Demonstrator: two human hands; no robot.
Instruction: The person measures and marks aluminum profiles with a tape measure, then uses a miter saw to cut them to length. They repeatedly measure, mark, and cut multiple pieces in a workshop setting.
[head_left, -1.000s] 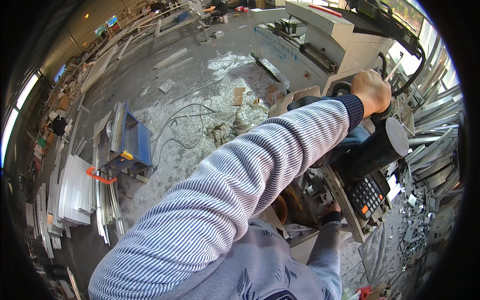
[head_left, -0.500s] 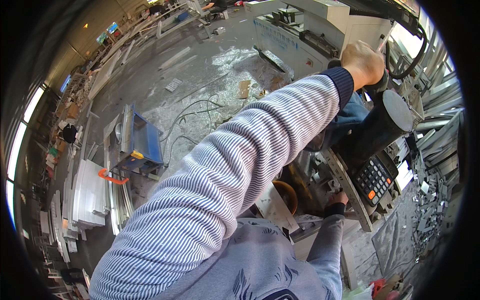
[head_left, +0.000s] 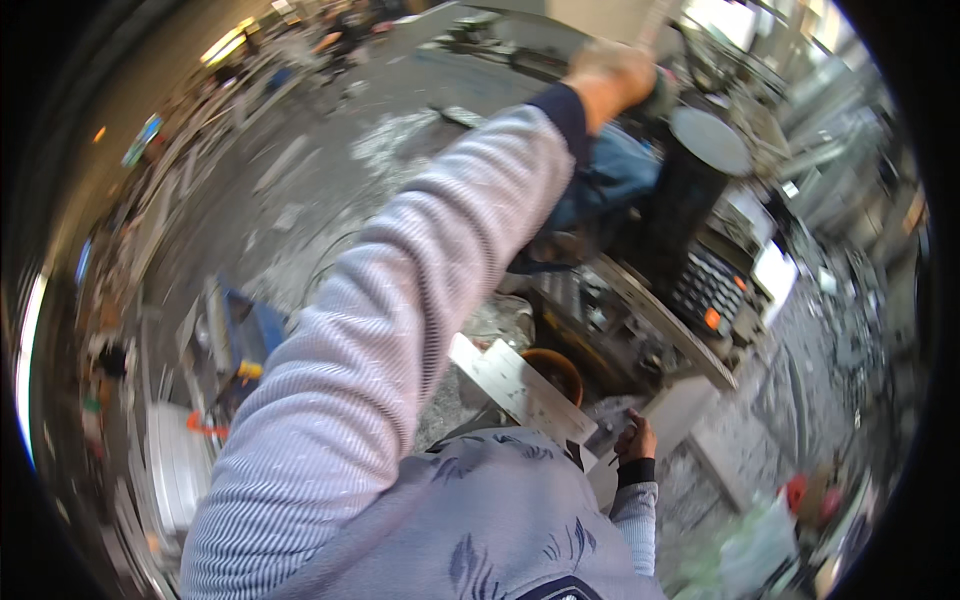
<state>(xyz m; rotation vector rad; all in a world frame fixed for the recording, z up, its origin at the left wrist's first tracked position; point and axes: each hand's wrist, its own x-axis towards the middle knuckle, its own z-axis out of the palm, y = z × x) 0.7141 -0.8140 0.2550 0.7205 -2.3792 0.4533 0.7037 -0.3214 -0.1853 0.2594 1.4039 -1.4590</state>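
Littered grey workshop floor (head_left: 300, 190) behind: the stiff, heavy-looking machine lever is gripped overhead by left hand (head_left: 610, 75), fingers wrapped; right hand (head_left: 636, 437) steadies a rigid pale metal profile (head_left: 520, 385), finger spread indiscernible.

Left arm stretched up and away, striped sleeve with dark cuff – left hand (head_left: 612, 78) blurred, fingers curled shut. Right hand (head_left: 636, 437) sat low near the torso – forearm bent, fingers curled.

A pale lilac finely striped sleeve (head_left: 400, 330) with a navy cuff crosses the middle. To its right stand a black cylinder (head_left: 680, 215), a black keypad (head_left: 712, 292) with an orange button, and nearer, a rust-brown bowl (head_left: 556, 372).
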